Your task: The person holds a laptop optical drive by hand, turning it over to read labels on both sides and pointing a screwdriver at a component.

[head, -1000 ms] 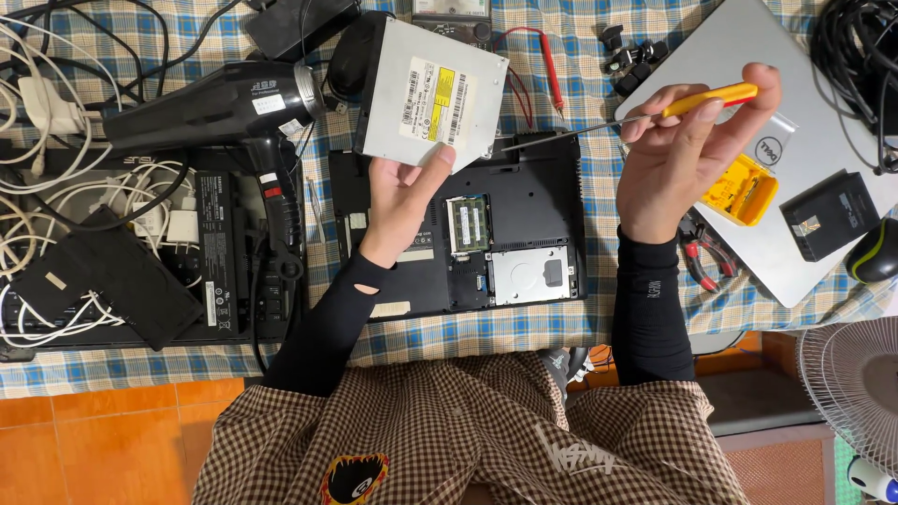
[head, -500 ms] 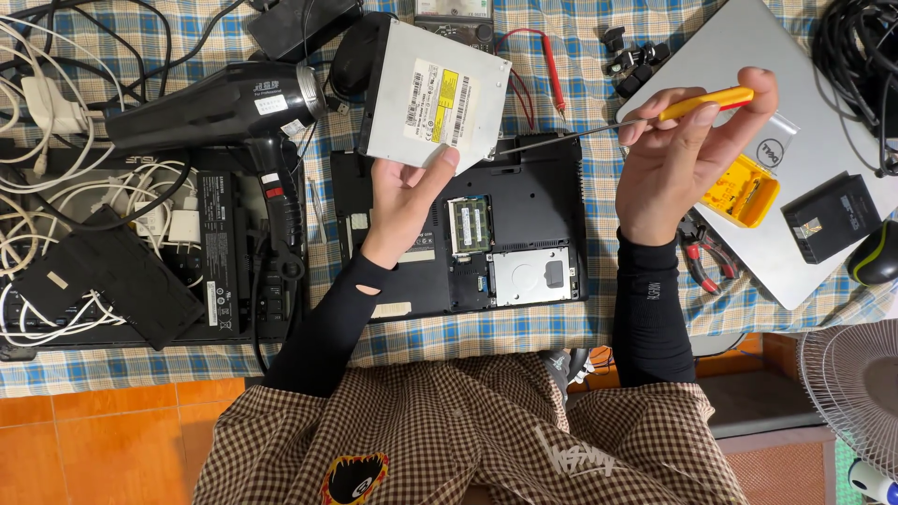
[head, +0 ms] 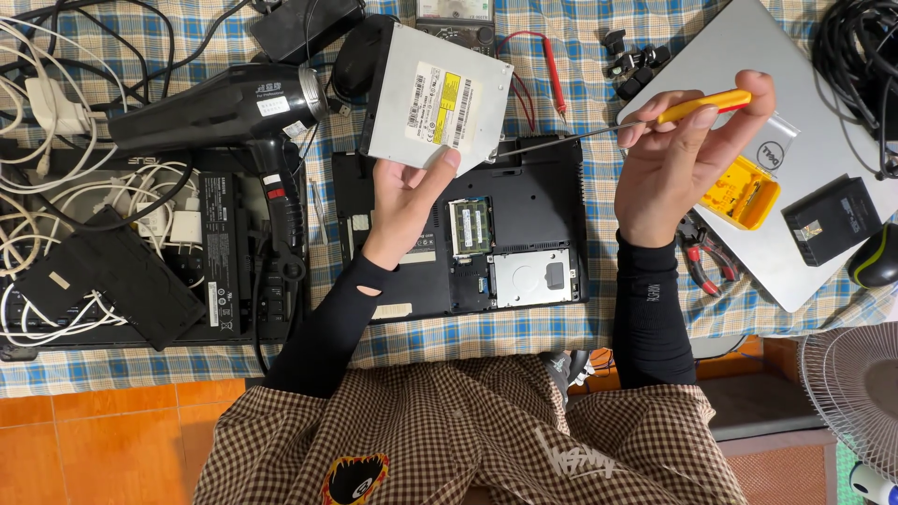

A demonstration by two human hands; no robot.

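Observation:
My left hand [head: 407,201] holds up a flat silver optical drive [head: 436,96] with labels on its face, above the left part of an opened black laptop [head: 524,201]. The laptop lies upside down with its memory sticks [head: 470,225] and silver hard drive [head: 530,278] showing. My right hand [head: 675,159] grips a screwdriver with a yellow and red handle [head: 703,105]; its thin shaft points left toward the laptop's top edge.
A black hair dryer [head: 220,110] lies left of the drive. White cables [head: 56,234] and a black laptop battery [head: 223,251] sit further left. A silver closed laptop [head: 795,168] carries a yellow bit case [head: 742,192] and a black box [head: 831,221]. Pliers [head: 703,265], a fan [head: 856,393].

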